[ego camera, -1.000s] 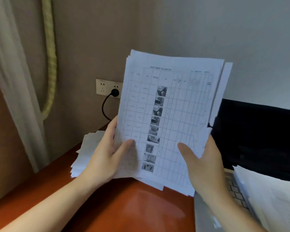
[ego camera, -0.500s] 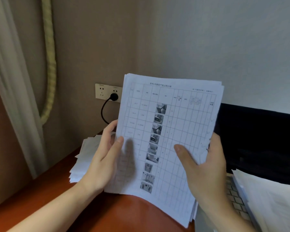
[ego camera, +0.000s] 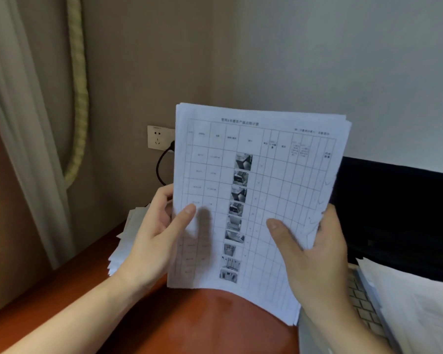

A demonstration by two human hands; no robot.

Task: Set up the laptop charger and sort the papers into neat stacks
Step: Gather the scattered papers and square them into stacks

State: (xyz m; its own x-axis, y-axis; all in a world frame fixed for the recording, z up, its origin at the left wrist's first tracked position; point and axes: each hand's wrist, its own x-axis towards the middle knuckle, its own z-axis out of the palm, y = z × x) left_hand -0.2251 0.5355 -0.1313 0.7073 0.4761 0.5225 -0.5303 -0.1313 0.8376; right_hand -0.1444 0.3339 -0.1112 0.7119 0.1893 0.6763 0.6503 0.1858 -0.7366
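matt paper sheets [ego camera: 287, 190], glossy wooden desk [ego camera: 215, 325]

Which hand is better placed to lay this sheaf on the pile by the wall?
Left, probably: left hand grips the sheaf beside the pile; right hand is by the laptop.

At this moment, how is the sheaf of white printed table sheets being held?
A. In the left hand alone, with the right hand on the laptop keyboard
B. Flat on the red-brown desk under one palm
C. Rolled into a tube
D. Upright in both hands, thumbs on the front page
D: the left hand and right hand each grip a side edge of the sheaf of white printed table sheets, with both thumbs lying across its front page.
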